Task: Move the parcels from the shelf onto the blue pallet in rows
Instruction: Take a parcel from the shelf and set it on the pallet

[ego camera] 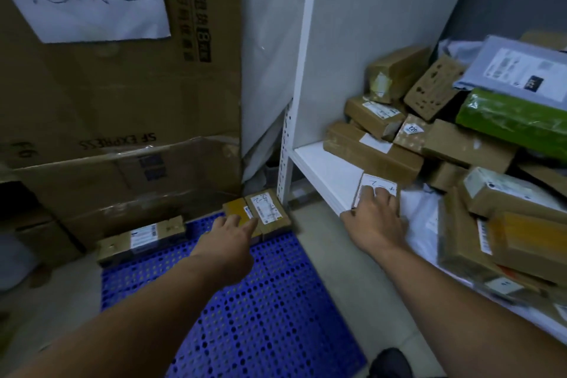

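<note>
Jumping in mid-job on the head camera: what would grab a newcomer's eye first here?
First the bright blue pallet on the floor, with only three parcels along its far edge. Then the jumbled heap of boxes and bags on the white shelf at right, topped by a green bag. The right hand rests on a small labelled box at the shelf edge; the left hand reaches toward the pallet's parcels.

left hand (228,232) outstretched (fingers loose), right hand (376,218) pressing down

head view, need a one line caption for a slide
Right hand rests on a small labelled parcel at the shelf edge while the left hand reaches toward parcels on the blue pallet.
</note>
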